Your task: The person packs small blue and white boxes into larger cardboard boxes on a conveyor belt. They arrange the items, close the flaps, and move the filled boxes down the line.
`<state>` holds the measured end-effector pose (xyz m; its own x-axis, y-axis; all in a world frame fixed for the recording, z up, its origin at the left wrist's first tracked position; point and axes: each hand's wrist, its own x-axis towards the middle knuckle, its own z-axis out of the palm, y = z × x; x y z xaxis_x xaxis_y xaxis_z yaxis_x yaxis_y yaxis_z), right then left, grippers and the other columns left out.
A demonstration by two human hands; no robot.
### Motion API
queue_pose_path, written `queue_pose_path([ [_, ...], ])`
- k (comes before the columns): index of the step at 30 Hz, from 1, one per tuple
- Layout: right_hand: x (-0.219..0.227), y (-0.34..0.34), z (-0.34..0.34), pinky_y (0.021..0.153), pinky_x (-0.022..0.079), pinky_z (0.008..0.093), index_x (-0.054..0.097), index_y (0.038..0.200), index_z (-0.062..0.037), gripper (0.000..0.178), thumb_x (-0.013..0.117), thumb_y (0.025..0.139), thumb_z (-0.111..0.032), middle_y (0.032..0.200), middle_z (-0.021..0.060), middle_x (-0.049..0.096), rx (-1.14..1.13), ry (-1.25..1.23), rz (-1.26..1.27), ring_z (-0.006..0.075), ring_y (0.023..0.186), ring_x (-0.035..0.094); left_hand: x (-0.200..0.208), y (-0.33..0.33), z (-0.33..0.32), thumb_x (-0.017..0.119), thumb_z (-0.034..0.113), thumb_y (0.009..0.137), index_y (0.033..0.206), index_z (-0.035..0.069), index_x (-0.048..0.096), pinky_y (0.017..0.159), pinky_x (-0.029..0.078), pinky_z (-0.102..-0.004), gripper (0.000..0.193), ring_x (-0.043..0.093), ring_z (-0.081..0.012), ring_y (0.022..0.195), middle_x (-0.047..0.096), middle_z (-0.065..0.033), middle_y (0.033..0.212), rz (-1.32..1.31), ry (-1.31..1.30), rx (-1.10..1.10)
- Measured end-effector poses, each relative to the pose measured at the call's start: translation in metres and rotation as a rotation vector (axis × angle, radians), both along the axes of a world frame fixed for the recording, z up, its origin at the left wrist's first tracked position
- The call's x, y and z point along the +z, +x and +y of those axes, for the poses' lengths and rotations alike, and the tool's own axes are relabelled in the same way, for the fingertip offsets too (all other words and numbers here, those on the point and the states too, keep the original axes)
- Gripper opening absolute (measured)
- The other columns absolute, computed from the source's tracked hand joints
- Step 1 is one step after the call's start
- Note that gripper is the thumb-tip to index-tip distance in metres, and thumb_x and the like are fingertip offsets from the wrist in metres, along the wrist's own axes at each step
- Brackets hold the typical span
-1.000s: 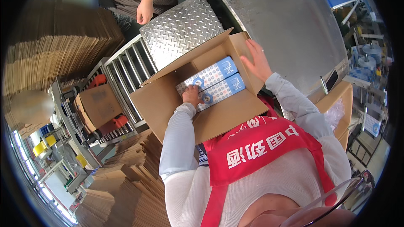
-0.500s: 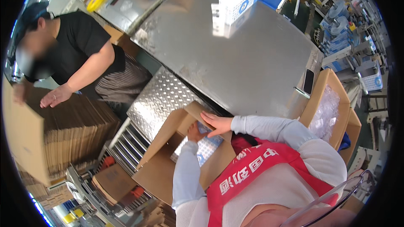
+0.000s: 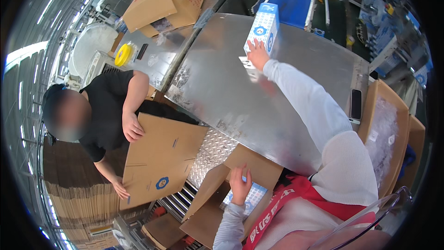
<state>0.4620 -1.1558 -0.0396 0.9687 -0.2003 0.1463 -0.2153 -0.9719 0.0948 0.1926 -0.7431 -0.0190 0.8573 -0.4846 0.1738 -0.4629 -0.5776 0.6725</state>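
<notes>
On our right hand (image 3: 259, 56), the fingers spread over the near end of a blue-and-white patterned oblong carton (image 3: 262, 27); whether they grip, we cannot tell. Our left hand (image 3: 240, 187) has its fingers parted and bare, over an open brown cardboard box (image 3: 260, 165) containing similar blue-and-white packaging (image 3: 255, 197). The carton rests on a grey metal table (image 3: 217, 74).

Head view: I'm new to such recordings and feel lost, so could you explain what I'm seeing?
A wide fisheye camera on a person's head films this, looking down; its lens bends straight edges. There is no robot, only bare hands. The right hand touches a white-and-blue carton on the metal table; how firmly is unclear. A phone lies near the table's right edge. The left hand, visibly holding nothing, is over an open cardboard box with patterned packs inside. At left, a co-worker holds flat cardboard.
</notes>
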Motion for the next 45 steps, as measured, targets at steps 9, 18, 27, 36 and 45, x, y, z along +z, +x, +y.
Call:
queue_pose_path([
  [9, 0.026, -0.336, 0.067, 0.113, 0.034, 0.0495, 0.066, 0.108, -0.0084, 0.021, 0.064, 0.093, -0.022, 0.133, 0.0122, 0.058, 0.394, 0.567, -0.442, 0.03, 0.133, 0.046, 0.02, 0.082, -0.157, 0.068, 0.034, 0.089, 0.153, 0.002, 0.025, 0.104, 0.037, -0.0502, 0.083, 0.04, -0.0466, 0.128, 0.039, -0.0319, 0.137, 0.035, 0.03, 0.027],
  [18, -0.101, -0.722, -0.052, 0.11, 0.036, 0.0442, 0.057, 0.123, -0.0022, 0.042, 0.05, 0.1, -0.036, 0.136, 0.0235, 0.051, -1.451, 0.23, -0.294, 0.0364, 0.124, 0.051, 0.021, 0.062, -0.18, 0.08, 0.028, 0.068, 0.156, 0.01, 0.021, 0.093, 0.039, -0.0505, 0.107, 0.046, -0.0425, 0.109, 0.044, -0.025, 0.124, -0.117, 0.391, -0.267],
  [27, -0.147, -0.656, -0.026, 0.111, 0.036, 0.044, 0.065, 0.117, -0.0008, 0.038, 0.043, 0.102, -0.029, 0.11, 0.0246, 0.066, -0.955, 0.58, -0.371, 0.041, 0.123, 0.051, 0.06, 0.053, -0.116, 0.085, 0.016, 0.068, 0.15, -0.003, 0.029, 0.099, 0.038, -0.0457, 0.1, 0.048, -0.0402, 0.115, 0.045, -0.0245, 0.126, -0.171, -0.192, -0.348],
  [36, -0.195, -0.732, -0.111, 0.091, 0.028, 0.0764, 0.038, 0.149, -0.0288, 0.083, 0.074, 0.075, -0.031, 0.159, 0.0064, 0.023, -1.372, 1.685, 0.328, 0.0351, 0.134, 0.04, 0.082, -0.035, 0.106, 0.087, 0.015, 0.064, 0.15, 0.002, 0.029, 0.088, 0.041, -0.0515, 0.104, 0.048, -0.0414, 0.109, 0.044, -0.0268, 0.124, -0.05, 0.032, -0.254],
  [45, -0.232, -0.784, -0.128, 0.081, 0.053, 0.0394, 0.041, 0.148, -0.0168, 0.054, 0.057, 0.096, -0.016, 0.104, 0.0155, 0.072, -0.695, 0.801, 0.138, 0.0247, 0.091, 0.068, -0.127, -0.048, 0.153, 0.067, -0.003, 0.068, 0.149, 0.033, 0.04, 0.113, 0.022, -0.061, 0.093, 0.032, -0.043, 0.135, 0.03, -0.023, 0.15, 0.02, 0.607, 0.061],
])
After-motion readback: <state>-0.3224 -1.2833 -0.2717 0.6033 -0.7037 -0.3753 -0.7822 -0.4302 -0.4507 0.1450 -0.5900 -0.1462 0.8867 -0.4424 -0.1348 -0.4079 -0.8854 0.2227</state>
